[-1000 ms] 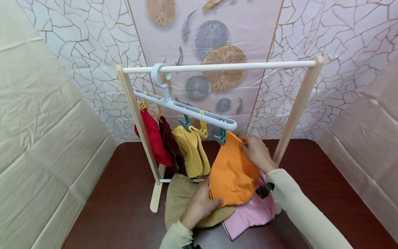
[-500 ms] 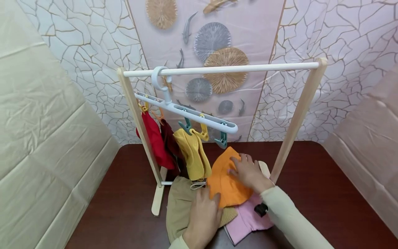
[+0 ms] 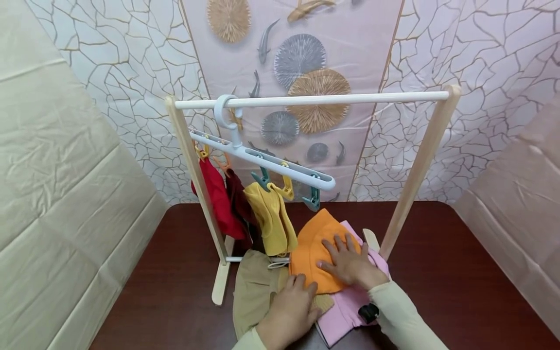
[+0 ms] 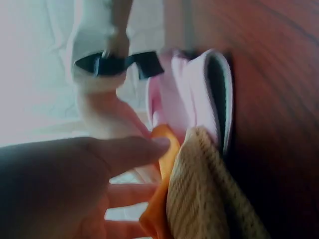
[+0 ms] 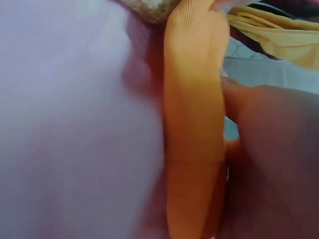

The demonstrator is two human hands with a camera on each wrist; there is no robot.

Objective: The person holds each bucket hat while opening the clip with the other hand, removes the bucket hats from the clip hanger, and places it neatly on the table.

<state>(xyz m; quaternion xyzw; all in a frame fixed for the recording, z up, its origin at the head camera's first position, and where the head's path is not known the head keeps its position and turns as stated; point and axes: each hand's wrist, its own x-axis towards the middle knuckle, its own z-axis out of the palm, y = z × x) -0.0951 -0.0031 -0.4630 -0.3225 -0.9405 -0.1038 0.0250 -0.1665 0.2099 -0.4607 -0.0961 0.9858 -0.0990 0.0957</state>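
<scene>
An orange bucket hat (image 3: 308, 250) lies flattened on a pile of a khaki hat (image 3: 251, 291) and a pink hat (image 3: 339, 316). My right hand (image 3: 350, 262) rests on the orange hat with its fingers spread. At the hat's lower left edge, my left hand (image 3: 290, 306) lies over the khaki hat, its fingertips touching the orange cloth. In the left wrist view the thumb sits against the orange hat (image 4: 169, 154), beside a ribbed tan piece (image 4: 192, 194). The right wrist view shows the orange hat (image 5: 194, 129) edge-on under the hand.
A white rod (image 3: 323, 99) on wooden posts carries a pale blue clip hanger (image 3: 284, 167). Clipped to it hang a red piece (image 3: 218, 199), a dark maroon piece (image 3: 240, 199) and a yellow hat (image 3: 267, 214). A teal clip (image 3: 313, 197) at its near end holds nothing.
The orange hat has come down from beside the end clip onto the pile. My right hand has let go of its upper edge and spread over it; my left hand has released its lower edge.
</scene>
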